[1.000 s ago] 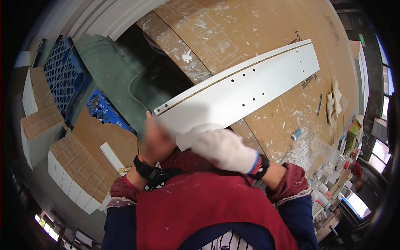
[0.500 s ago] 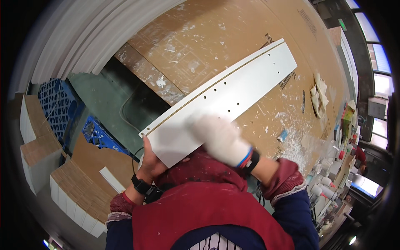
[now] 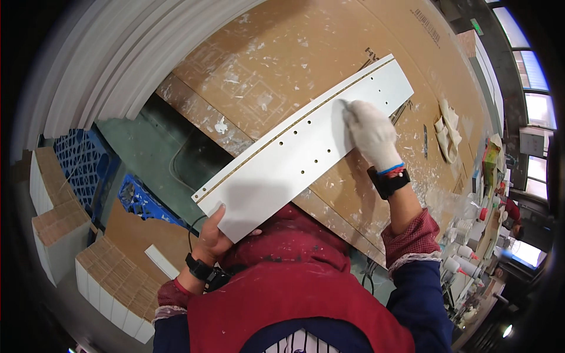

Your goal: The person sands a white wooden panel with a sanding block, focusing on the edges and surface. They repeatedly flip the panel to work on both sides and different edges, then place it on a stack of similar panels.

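A long white panel (image 3: 276,182) lies slantwise, its near end over my lap and its far part on the cardboard-covered table. Small drilled holes dot its face, and a brown groove runs along its far edge. My left hand (image 3: 215,235), bare, grips the near end with the thumb on top and the fingers mostly hidden beneath. My right hand (image 3: 374,132), in a white knit glove, rests on the panel's face toward the far end. Its fingers are closed and bent; whatever may be under them is hidden.
Brown cardboard (image 3: 247,82) with white smears covers the table. A crumpled cream cloth (image 3: 448,132) lies at right, near bottles (image 3: 465,253). Stacked white boards (image 3: 118,65) stand at upper left. Blue plastic crates (image 3: 88,165) and stacked pieces (image 3: 112,276) sit at left.
My right hand has moved up and right along the panel, from its near half toward the far end. My left hand keeps its grip; the panel has shifted slightly left.
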Demonstrator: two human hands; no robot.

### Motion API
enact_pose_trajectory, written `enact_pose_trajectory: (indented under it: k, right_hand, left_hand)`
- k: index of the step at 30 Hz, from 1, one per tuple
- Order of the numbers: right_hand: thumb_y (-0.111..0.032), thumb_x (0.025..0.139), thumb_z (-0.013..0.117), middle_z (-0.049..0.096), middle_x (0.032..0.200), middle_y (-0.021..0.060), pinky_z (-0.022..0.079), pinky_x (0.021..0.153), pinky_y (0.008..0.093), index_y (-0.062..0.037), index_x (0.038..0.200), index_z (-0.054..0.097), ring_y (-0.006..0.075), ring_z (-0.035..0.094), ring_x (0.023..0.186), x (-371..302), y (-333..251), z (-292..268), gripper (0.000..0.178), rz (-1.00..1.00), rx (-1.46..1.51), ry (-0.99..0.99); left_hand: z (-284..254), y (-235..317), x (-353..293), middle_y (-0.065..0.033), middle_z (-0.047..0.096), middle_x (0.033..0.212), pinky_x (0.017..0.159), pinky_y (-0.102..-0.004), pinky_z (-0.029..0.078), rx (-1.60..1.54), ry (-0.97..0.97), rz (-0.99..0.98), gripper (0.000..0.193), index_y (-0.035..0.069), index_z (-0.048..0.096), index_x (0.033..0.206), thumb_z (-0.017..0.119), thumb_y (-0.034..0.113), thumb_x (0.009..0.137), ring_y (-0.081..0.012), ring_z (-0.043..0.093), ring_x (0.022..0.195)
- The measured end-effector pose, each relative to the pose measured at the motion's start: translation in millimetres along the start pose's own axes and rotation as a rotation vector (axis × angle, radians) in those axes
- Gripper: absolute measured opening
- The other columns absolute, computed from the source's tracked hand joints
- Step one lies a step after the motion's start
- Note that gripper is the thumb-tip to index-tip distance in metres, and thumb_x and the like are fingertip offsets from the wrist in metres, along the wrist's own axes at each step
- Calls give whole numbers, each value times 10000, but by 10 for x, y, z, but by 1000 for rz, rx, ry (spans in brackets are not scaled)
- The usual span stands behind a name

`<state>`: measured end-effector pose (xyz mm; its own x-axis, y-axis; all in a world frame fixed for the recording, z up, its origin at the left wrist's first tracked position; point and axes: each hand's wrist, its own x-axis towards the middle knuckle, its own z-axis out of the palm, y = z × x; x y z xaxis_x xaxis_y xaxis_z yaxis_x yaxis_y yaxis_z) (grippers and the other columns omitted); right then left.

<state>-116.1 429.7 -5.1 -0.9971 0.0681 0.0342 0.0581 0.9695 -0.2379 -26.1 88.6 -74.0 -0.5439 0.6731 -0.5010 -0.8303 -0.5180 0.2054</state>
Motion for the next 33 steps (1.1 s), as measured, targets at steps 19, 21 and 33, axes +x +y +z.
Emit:
enact_pose_trajectory:
  k: [19,21,33]
  right_hand:
    - [-155,824,503,537,709,54,483,536,364,-119,861,543,245,587,633,-162,-398,285,65,-327,-63,-88]
    - [-199,860,496,570,725,54,484,504,358,-138,912,571,240,595,596,37,-113,182,110,-110,-269,-4]
    - [-210,829,515,524,692,9,449,472,296,-112,861,536,169,556,568,-422,-622,429,106,-577,-36,92]
  left_hand:
    - [-30,-30,-80,-186,469,1261,804,-506,516,14,155,12,535,29,302,1341,450,340,931,-342,529,1099]
    - [-64,-36,-97,-190,468,1260,800,-503,520,17,163,11,537,27,296,1342,448,338,932,-345,530,1097]
    - [-5,-51,-114,-188,504,1196,763,-474,545,155,287,62,517,-1,343,1298,569,76,839,-349,554,1058]
